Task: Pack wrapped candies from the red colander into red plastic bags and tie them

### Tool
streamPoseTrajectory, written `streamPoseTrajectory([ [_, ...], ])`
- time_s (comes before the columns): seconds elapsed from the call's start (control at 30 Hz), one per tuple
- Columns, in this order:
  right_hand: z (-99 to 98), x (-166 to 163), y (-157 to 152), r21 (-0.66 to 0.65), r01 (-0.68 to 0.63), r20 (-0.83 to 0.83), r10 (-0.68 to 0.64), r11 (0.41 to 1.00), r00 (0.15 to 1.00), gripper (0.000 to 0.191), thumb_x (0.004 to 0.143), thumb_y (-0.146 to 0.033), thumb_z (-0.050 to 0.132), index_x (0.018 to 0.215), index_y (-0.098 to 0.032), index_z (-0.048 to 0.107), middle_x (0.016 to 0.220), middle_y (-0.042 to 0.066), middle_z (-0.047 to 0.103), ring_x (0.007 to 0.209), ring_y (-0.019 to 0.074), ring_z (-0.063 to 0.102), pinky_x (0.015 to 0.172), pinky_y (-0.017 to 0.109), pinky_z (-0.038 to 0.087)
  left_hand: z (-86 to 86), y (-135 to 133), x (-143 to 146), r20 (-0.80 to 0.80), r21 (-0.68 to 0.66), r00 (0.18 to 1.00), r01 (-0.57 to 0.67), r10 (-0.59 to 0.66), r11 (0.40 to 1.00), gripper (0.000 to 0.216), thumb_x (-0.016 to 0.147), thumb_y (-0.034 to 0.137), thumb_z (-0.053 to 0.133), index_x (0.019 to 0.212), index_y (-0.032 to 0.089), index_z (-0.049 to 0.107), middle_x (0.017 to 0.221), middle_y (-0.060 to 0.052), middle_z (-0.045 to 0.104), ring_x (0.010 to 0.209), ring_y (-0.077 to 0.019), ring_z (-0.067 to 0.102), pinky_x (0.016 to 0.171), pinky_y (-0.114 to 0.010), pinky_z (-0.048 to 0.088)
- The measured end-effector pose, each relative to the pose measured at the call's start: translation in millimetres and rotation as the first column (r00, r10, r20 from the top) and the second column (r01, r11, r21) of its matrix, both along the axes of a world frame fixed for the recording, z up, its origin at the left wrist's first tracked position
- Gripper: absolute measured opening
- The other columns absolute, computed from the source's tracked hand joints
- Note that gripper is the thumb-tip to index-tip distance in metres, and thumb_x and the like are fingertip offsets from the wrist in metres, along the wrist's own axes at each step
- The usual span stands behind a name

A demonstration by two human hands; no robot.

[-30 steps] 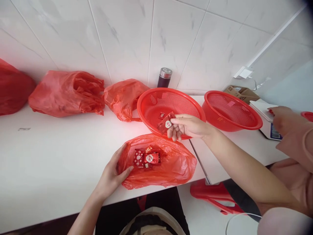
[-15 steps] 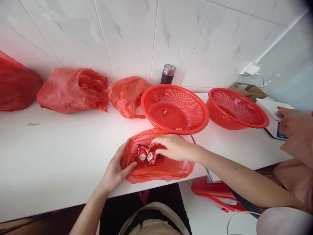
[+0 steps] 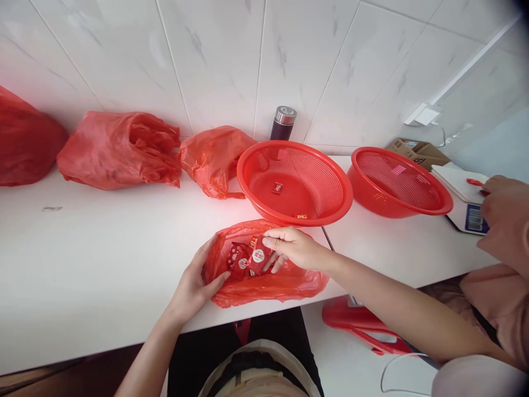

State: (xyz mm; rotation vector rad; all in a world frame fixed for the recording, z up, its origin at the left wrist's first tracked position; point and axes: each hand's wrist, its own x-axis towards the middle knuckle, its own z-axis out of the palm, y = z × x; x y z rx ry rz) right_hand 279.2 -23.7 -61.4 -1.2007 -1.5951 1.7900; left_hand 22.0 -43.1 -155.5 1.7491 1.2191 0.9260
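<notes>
An open red plastic bag (image 3: 285,282) lies at the near edge of the white counter (image 3: 103,259), with several small red sweet packets (image 3: 239,259) inside. My left hand (image 3: 194,284) grips the bag's left rim and holds its mouth apart. My right hand (image 3: 291,247) is over the bag's mouth, its fingers pinched on one red packet (image 3: 258,257) with a white round label. Just behind stands a red perforated basket (image 3: 326,165) with one red packet (image 3: 278,188) on its bottom.
A second red basket (image 3: 399,182) stands to the right, with a white scale (image 3: 465,201) and another person's hand (image 3: 502,201) beside it. Several stuffed red bags (image 3: 118,149) line the tiled wall. A dark flask (image 3: 283,122) and a cardboard box (image 3: 417,151) stand at the back. A red stool (image 3: 363,328) is below.
My right hand dropped a packet in the basket, came back into the bag and now lifts another packet. My left hand stayed on the bag's rim.
</notes>
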Motion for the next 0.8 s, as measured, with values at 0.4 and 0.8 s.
streamPoseTrajectory([
  [0.4, 6.9, 0.4, -7.3, 0.274, 0.011, 0.286, -0.093, 0.962, 0.954, 0.032, 0.097, -0.037, 0.045, 0.121, -0.023, 0.061, 0.099, 0.006, 0.070, 0.080, 0.0171, 0.070, 0.067, 0.030, 0.057, -3.1, 0.5, -1.0, -0.007, 0.003, 1.000, 0.002, -0.002, 1.000, 0.074, 0.086, 0.036, 0.064, 0.151, 0.030, 0.029, 0.156, -0.007, 0.034, 0.143, -0.0270, 0.032, 0.118, -0.045, 0.027],
  [0.8, 19.6, 72.4, 100.3, 0.152, -0.397, 0.941, -0.009, 0.905, 0.339, 0.031, 0.075, -0.022, 0.071, 0.106, -0.020, 0.067, 0.110, 0.013, 0.066, 0.099, 0.0330, 0.063, 0.081, 0.043, 0.050, -4.3, 1.1, -0.7, 0.006, 0.003, 1.000, -0.006, 0.006, 1.000, 0.075, 0.086, 0.036, 0.064, 0.151, 0.029, 0.029, 0.156, -0.008, 0.034, 0.144, -0.0264, 0.030, 0.119, -0.047, 0.024],
])
